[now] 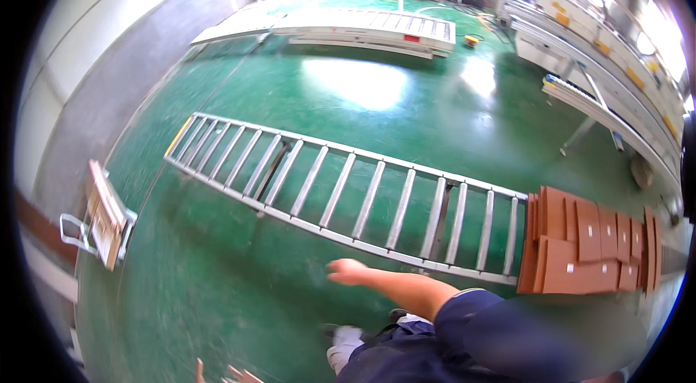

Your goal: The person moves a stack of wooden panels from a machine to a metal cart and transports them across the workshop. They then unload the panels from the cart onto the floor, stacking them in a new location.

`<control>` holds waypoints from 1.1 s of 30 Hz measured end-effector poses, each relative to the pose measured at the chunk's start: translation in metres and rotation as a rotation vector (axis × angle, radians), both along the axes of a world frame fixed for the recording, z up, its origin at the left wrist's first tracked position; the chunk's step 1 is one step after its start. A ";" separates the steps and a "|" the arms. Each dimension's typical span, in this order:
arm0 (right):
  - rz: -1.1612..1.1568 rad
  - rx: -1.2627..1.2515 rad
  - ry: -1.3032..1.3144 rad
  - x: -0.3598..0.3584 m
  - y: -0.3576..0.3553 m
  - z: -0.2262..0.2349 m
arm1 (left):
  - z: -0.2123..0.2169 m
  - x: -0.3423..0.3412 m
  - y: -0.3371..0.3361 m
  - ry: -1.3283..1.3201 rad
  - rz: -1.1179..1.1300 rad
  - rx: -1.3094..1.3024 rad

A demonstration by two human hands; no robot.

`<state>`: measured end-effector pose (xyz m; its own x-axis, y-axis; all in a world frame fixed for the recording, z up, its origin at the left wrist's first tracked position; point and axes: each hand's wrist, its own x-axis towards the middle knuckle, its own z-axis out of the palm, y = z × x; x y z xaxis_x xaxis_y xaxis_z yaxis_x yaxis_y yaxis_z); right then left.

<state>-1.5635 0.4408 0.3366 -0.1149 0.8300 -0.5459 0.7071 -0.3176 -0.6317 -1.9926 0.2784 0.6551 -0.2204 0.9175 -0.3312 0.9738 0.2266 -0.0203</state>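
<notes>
My right hand [348, 272] reaches out to the left below the roller conveyor [348, 191], apart from its near rail. Nothing shows in it, but its fingers are small and smeared, so their pose is unclear. A dark blue sleeve [471, 308] covers the upper part of that arm. My left hand is out of sight. The conveyor is a low metal frame with silver rollers, slanting across the green floor. At its right end lies a stack of reddish-brown boards or flattened cartons [573, 263], overlapping in layers.
A cart with a white handle [75, 234] carries wooden boards [106, 220] at the left. Another white conveyor [362, 28] stands at the back. A long machine line [609, 71] runs along the right. Thin wooden pieces [243, 376] show at the lower edge.
</notes>
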 end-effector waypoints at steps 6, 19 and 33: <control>0.173 0.034 0.063 -0.244 0.203 -0.044 | -0.183 -0.336 0.128 -0.365 -0.009 -0.239; -0.629 -0.706 -0.533 -0.307 0.286 -0.157 | -0.171 -0.493 0.794 -0.580 -0.188 0.337; -0.345 0.316 0.522 -0.771 1.169 -0.067 | -0.493 -0.847 0.973 -0.453 0.519 -0.636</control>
